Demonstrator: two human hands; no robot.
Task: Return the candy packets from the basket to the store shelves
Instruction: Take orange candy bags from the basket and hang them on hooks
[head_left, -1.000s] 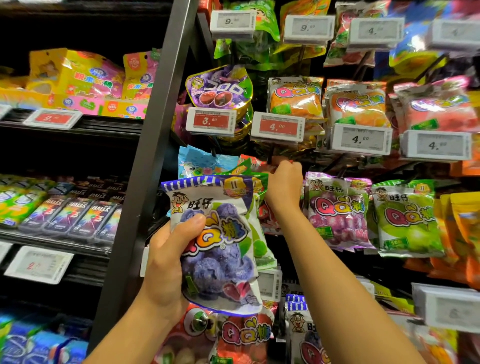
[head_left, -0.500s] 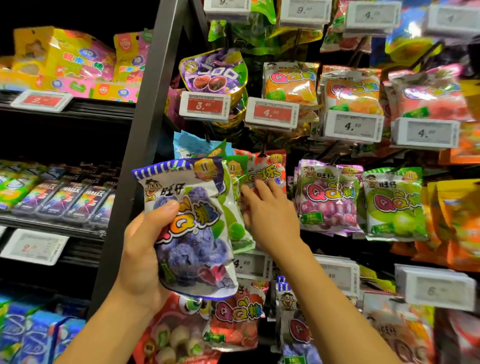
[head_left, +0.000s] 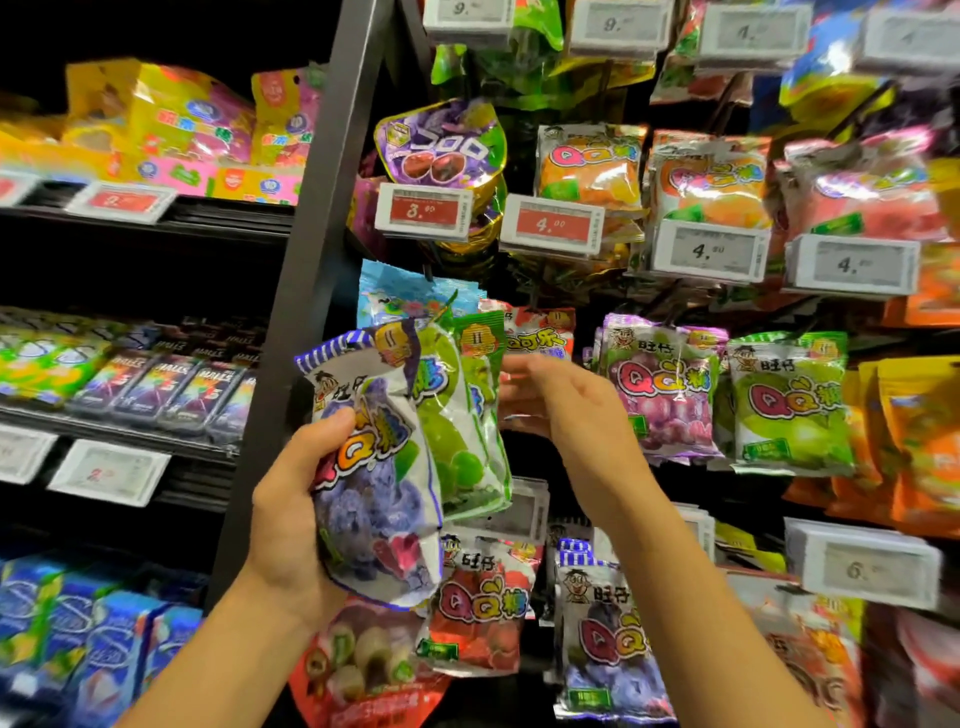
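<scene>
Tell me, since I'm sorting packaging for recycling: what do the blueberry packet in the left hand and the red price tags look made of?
The blueberry packet looks like thin glossy plastic film: it crumples under the left hand and shows bright glare streaks. The red price tags look like rigid matte white plastic frames, flat and straight-edged; the red faces could be screens or printed inserts, unclear.
</scene>
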